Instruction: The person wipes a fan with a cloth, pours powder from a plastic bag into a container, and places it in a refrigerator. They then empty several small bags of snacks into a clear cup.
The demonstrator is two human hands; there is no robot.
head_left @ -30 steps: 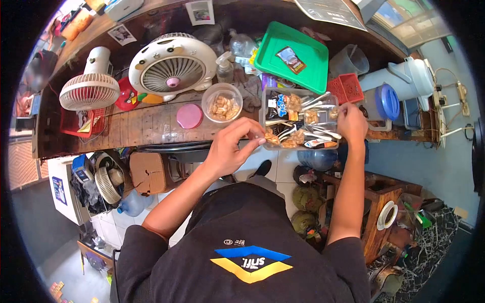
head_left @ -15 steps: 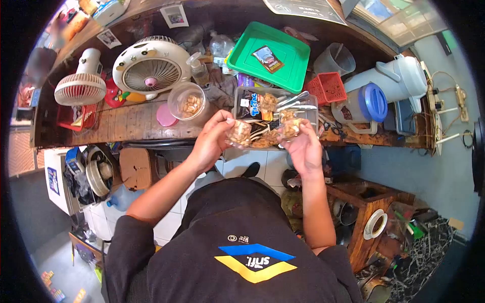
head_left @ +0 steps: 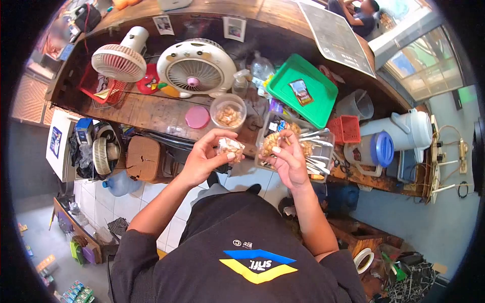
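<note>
My left hand (head_left: 203, 160) is closed on a small clear plastic packet of nuts (head_left: 231, 147), pinched between thumb and fingers. A second packet of nuts (head_left: 270, 143) is gripped by my right hand (head_left: 292, 164), over the left end of a clear plastic tray (head_left: 329, 147). White-handled cutlery (head_left: 316, 135) and more snack packets lie in that tray, partly hidden by my right hand. Just beyond my left hand stands a clear tub (head_left: 216, 112) with similar nuts inside, with a pink lid (head_left: 197, 117) beside it.
Two fans, a small one (head_left: 118, 63) and a larger one (head_left: 192, 68), stand at the back left. A green tray (head_left: 316, 103) holding a brown sachet lies behind the cutlery tray. To the right are a red basket (head_left: 344, 129), a blue-lidded jug (head_left: 381, 149) and a large flask (head_left: 411, 129).
My view has shifted left, so the bench items appear further right. Both hands have drawn back from above the middle of the clear tray, each still holding a packet of nuts.
</note>
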